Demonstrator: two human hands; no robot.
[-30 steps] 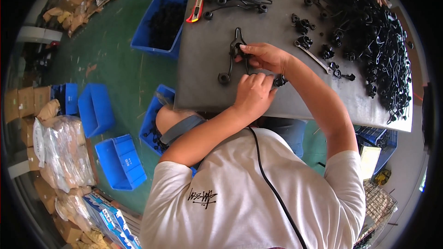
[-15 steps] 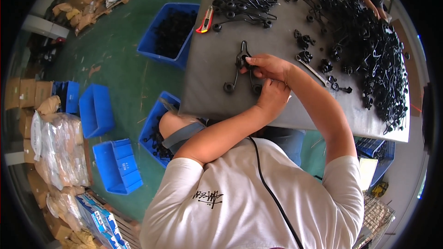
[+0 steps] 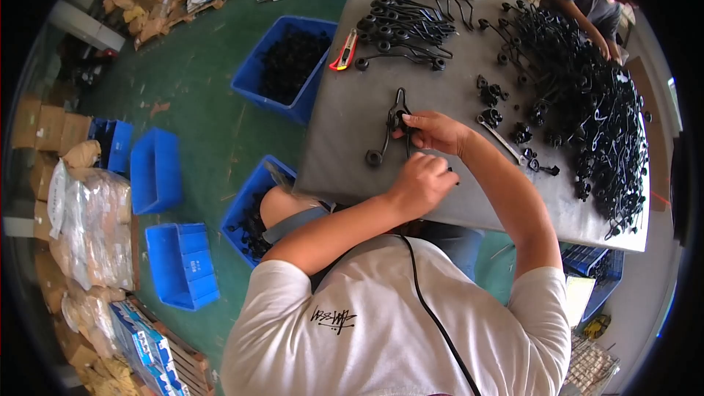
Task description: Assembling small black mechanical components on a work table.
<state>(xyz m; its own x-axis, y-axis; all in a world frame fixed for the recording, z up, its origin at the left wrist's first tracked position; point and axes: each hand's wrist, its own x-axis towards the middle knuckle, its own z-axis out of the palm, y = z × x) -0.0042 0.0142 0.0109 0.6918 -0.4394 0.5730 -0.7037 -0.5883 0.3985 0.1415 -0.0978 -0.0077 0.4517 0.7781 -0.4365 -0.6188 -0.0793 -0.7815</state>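
A black bent-wire bracket [image 3: 388, 132] stands near the table's left front, with a narrow loop at its far end and a round black end piece on its left leg. My right hand [image 3: 438, 133] grips the bracket's middle, thumb on top, around a dark piece that the fingers partly hide. Closer to the table's front edge is my left hand [image 3: 423, 185], closed, its fingers curled in. Something small and dark sticks out beside its fingertips, too little to name. That hand covers the bracket's right leg.
A red utility knife [image 3: 345, 50] and a row of black bent rods [image 3: 411, 22] lie farther back. To the right are a wrench [image 3: 501, 141], small black fittings [image 3: 522, 132] and a big heap of black rods [image 3: 616, 132]. Blue bins [image 3: 282, 66] stand left. Two other people work beyond.
My left hand has drawn away from my right wrist, toward the near left. My right hand keeps its hold on the bracket. The view has shifted, bringing another person's hands in at the far edge.
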